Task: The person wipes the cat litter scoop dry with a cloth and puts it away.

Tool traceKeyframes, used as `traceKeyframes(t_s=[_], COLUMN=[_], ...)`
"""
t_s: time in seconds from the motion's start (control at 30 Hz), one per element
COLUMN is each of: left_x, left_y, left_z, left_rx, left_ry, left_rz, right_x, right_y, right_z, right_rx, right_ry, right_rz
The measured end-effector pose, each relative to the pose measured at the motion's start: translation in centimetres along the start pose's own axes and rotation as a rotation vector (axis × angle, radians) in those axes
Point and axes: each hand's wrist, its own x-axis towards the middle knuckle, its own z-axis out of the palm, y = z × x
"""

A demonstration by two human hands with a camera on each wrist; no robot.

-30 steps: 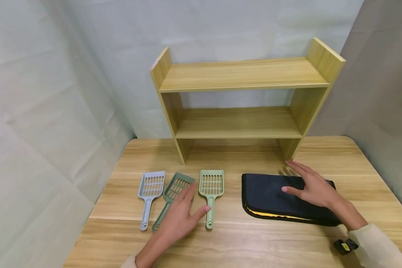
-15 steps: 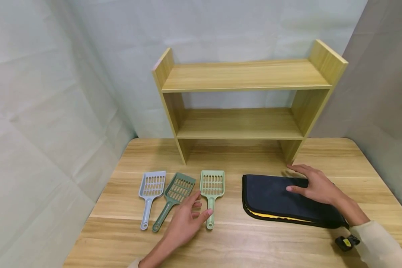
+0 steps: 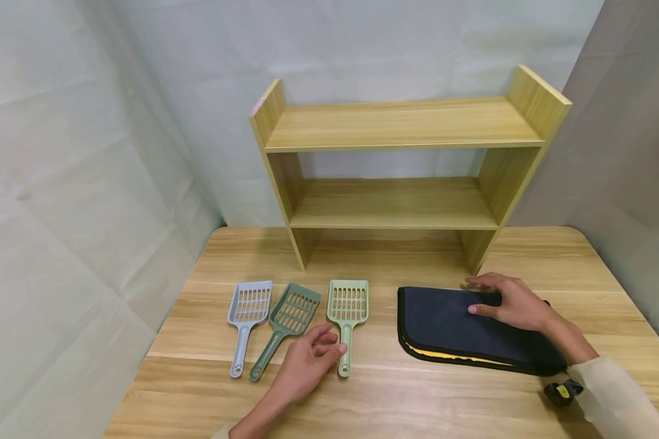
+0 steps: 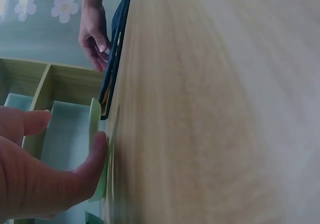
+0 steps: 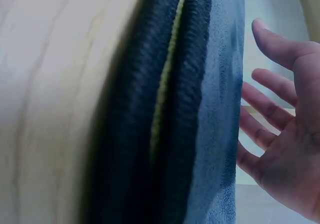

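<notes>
Three slotted litter scoops lie in a row on the table: a pale blue one point(image 3: 241, 349), a dark green one point(image 3: 269, 355) and a light green one point(image 3: 346, 335). My left hand point(image 3: 303, 369) is beside the light green scoop's handle, with its thumb tip overlapping it and its fingers loosely bent. In the left wrist view a wide gap shows between thumb and index finger, the thumb right at the light green scoop point(image 4: 94, 119). My right hand point(image 3: 518, 305) is over a folded dark blue fabric case point(image 3: 439, 323) with black edging and a yellow inside, fingers spread.
A wooden two-tier shelf point(image 3: 401, 125) stands at the back of the wooden table point(image 3: 384, 402). Pale cloth point(image 3: 71, 231) hangs behind and at both sides. A small black device point(image 3: 562, 392) with a yellow mark is at the right cuff.
My left hand has moved off the dark green scoop towards the light green scoop's handle, its fingers bending. My right hand has shifted only slightly over the case.
</notes>
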Motion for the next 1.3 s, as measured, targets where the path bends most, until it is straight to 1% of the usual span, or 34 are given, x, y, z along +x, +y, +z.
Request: traceKeyframes(t_s=[0.13, 0.23, 0.33, 0.47, 0.7, 1.03, 1.3], left_x=[0.3, 0.5, 0.6, 0.9, 1.3, 1.7, 1.8], left_y=[-0.4, -0.5, -0.6, -0.7, -1.1, -1.1, -0.9], left_z=[0.3, 0.4, 0.6, 0.7, 0.8, 0.8, 0.6], left_rx=[-0.089, -0.119, -0.131, -0.134, -0.124, -0.105, -0.144], left_ry=[-0.035, -0.053, -0.059, -0.062, -0.086, -0.091, -0.090], left_rz=[-0.059, -0.109, -0.138, -0.146, -0.153, -0.135, -0.171], right_x=[0.3, 0.5, 0.6, 0.7, 0.9, 1.2, 1.2], right_y=[0.1, 0.1, 0.1, 0.0, 0.0, 0.1, 0.2], right_z=[0.2, 0.2, 0.2, 0.1, -0.1, -0.1, -0.1], right_rx=[0.010, 0.020, 0.022, 0.014, -0.001, 0.006, 0.034], right_ry=[-0.022, -0.041, -0.055, -0.065, -0.094, -0.113, -0.115], right_rz=[0.007, 0.019, 0.021, 0.033, 0.063, 0.088, 0.093])
